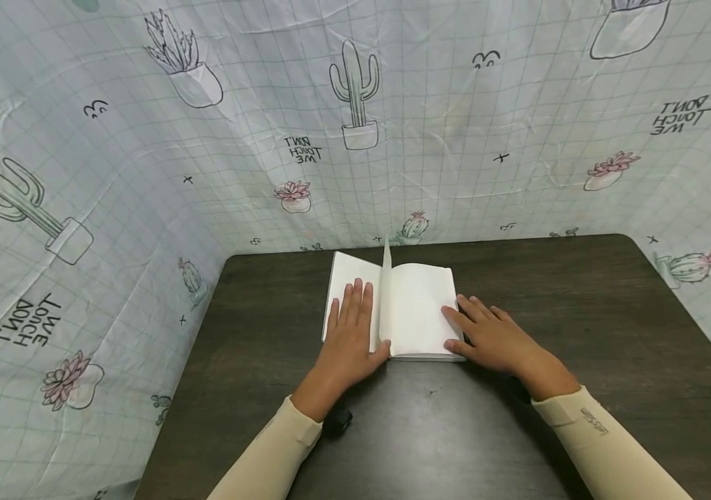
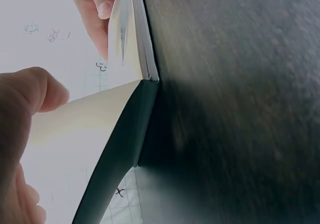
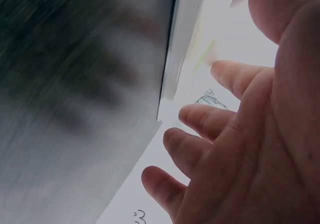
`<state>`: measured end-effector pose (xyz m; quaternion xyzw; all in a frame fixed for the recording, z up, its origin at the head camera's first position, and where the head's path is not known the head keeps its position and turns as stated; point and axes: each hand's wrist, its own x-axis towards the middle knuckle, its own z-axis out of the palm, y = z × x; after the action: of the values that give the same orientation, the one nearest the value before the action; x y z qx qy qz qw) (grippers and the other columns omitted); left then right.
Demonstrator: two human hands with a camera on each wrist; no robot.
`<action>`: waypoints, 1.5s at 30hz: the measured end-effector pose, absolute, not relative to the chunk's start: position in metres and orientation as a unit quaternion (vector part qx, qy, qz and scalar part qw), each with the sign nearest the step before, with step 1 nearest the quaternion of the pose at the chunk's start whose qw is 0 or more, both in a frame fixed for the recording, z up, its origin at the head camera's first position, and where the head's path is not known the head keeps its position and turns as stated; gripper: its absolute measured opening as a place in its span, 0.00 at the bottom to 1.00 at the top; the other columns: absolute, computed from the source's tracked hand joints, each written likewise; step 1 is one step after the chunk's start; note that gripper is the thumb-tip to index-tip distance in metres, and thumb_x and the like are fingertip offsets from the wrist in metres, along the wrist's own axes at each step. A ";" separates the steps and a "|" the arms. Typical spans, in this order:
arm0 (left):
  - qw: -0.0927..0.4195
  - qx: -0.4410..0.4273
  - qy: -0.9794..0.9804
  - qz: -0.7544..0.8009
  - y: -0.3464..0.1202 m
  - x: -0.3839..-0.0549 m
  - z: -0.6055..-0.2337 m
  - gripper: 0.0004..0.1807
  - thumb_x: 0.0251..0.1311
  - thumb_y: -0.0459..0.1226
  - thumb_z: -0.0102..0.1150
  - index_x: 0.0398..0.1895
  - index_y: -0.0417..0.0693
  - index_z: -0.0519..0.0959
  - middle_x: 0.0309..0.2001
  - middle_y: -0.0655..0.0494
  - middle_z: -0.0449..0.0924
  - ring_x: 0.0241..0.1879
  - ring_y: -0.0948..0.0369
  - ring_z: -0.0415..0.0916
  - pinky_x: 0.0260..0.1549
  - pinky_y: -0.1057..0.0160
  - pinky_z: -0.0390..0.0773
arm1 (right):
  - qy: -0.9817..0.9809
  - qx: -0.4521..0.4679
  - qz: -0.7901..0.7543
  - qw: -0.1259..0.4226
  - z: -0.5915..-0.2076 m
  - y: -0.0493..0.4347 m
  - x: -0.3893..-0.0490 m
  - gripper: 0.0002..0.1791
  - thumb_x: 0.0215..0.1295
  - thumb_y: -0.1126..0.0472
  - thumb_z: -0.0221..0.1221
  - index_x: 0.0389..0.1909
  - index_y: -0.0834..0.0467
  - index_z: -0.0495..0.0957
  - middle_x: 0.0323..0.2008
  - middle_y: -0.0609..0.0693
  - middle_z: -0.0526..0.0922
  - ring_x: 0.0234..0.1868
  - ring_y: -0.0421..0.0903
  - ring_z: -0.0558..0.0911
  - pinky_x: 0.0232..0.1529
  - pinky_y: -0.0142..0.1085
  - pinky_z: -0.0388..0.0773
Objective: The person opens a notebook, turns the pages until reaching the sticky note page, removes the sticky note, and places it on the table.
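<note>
A book with blank white pages [image 1: 421, 305] lies spread on the table, one leaf [image 1: 386, 298] standing upright near its middle. My left hand [image 1: 350, 347] is over the left page, fingers straight and pointing away from me, with the thumb by the book's lower middle edge. Seen from the left wrist, the dark cover [image 2: 115, 139] on that side slopes up from the spine. My right hand [image 1: 493, 337] is at the right page's outer edge, its fingertips overlapping the paper. In the right wrist view, the right hand's fingers [image 3: 195, 149] are spread apart.
The dark wooden table [image 1: 580, 298] extends around the book on all sides. Behind and beside it hangs a pale gridded cloth [image 1: 430, 118] printed with cacti. A small black object [image 1: 337, 421] shows by the left wrist.
</note>
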<state>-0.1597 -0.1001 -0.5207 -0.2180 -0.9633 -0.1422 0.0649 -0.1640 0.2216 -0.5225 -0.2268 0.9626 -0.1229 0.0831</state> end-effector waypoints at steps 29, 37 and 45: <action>0.159 -0.185 -0.952 -0.187 -0.123 -0.151 -0.522 0.66 0.65 0.43 0.76 0.90 0.42 0.34 0.89 0.42 0.33 0.88 0.44 0.34 0.81 0.35 0.49 | 0.960 -0.250 -0.107 0.066 -0.523 0.207 -0.162 0.43 0.80 0.39 0.58 0.86 0.56 0.60 0.84 0.66 0.56 0.84 0.69 0.57 0.78 0.71 0.54; 0.157 -0.175 -0.956 -0.177 -0.128 -0.150 -0.529 0.67 0.65 0.43 0.77 0.90 0.44 0.34 0.89 0.43 0.32 0.88 0.45 0.34 0.81 0.37 0.47 | 0.959 -0.254 -0.106 0.065 -0.521 0.204 -0.161 0.42 0.80 0.40 0.59 0.85 0.57 0.62 0.84 0.66 0.58 0.83 0.70 0.58 0.77 0.71 0.56; 0.153 -0.168 -0.960 -0.164 -0.130 -0.149 -0.531 0.67 0.64 0.43 0.78 0.90 0.45 0.35 0.89 0.43 0.32 0.88 0.46 0.33 0.82 0.38 0.46 | 0.960 -0.254 -0.099 0.068 -0.522 0.205 -0.160 0.42 0.79 0.40 0.60 0.84 0.57 0.63 0.84 0.66 0.58 0.83 0.70 0.59 0.77 0.71 0.57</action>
<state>-0.1489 -0.1300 -0.5311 -0.1676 -0.9599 -0.1644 0.1532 -0.1603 0.2048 -0.5225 -0.2541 0.9597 -0.0992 0.0678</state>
